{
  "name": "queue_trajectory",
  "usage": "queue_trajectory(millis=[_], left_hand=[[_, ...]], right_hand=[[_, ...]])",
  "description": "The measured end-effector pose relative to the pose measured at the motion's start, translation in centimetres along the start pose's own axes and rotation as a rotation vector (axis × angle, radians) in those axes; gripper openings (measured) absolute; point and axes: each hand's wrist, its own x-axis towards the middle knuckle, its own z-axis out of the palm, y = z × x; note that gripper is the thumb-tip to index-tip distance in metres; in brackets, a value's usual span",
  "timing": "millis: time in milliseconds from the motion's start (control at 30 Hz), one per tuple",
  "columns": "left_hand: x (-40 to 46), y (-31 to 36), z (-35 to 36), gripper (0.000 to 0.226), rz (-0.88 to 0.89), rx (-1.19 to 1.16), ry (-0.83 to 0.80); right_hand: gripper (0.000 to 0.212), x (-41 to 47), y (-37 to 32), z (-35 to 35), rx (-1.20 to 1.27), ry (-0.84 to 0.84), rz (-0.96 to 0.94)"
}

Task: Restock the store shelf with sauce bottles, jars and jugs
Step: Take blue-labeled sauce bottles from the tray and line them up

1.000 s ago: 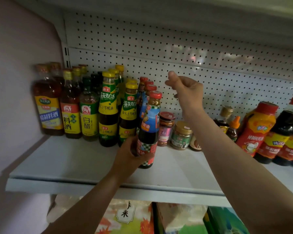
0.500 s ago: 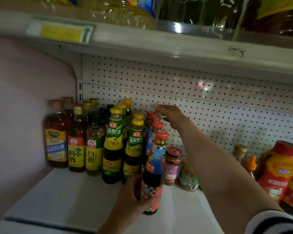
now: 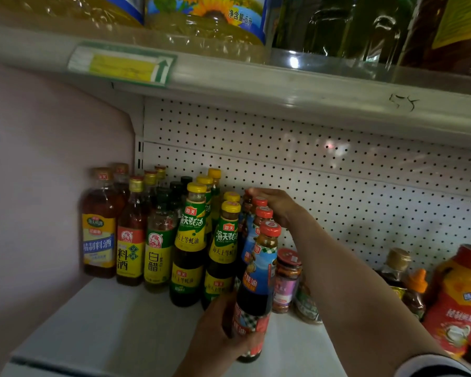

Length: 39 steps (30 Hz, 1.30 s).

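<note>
Your left hand held a red-capped bottle near the shelf's front edge. Your right hand lay flat on the back bottles.

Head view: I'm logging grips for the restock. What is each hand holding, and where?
The left hand grips the red-capped oyster sauce bottle round its lower body. The right hand holds nothing; it rests on the red caps behind.

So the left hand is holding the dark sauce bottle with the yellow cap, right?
Not quite: in the head view the left hand grips a dark sauce bottle with a red cap, not yellow. The yellow caps are on the standing bottles beside it.
</note>
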Motion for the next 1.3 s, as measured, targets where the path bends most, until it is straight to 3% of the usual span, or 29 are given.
queue_trajectory(millis=[233, 400, 533, 700, 867, 1033, 1167, 1300], left_hand=[[-0.2, 0.2, 0.0, 0.072, 0.016, 0.001, -0.017], [-0.3, 0.1, 0.0, 0.069, 0.016, -0.008, -0.013], [-0.1, -0.3, 0.0, 0.074, 0.029, 0.001, -0.004], [0.2, -0.9, 0.0, 0.073, 0.042, 0.014, 0.012], [0.2, -1.2, -0.1, 0.072, 0.052, 0.030, 0.017], [0.3, -1.6, -0.1, 0.066, 0.071, 0.047, 0.012], [-0.2, -1.4, 0.2, 0.057, 0.109, 0.051, 0.045], [0.1, -1.0, 0.2, 0.056, 0.100, 0.016, 0.043]], right_hand=[[0.063, -0.1, 0.5, -1.1, -0.049, 0.137, -0.060], [0.025, -0.5, 0.1, -0.9, -0.069, 0.167, -0.073], [0.039, -0.2, 0.6, -0.5, -0.019, 0.188, -0.073], [0.039, -0.5, 0.6, 0.1, -0.002, 0.173, -0.050], [0.020, -0.8, -0.4, 0.5, -0.063, 0.119, -0.045], [0.032, -1.1, -0.1, 0.0, -0.095, 0.098, 0.001], [0.040, -3.8, -0.2, -0.4, -0.013, 0.325, -0.120], [0.031, -10.5, 0.0, -0.5, 0.192, 0.479, -0.270]])
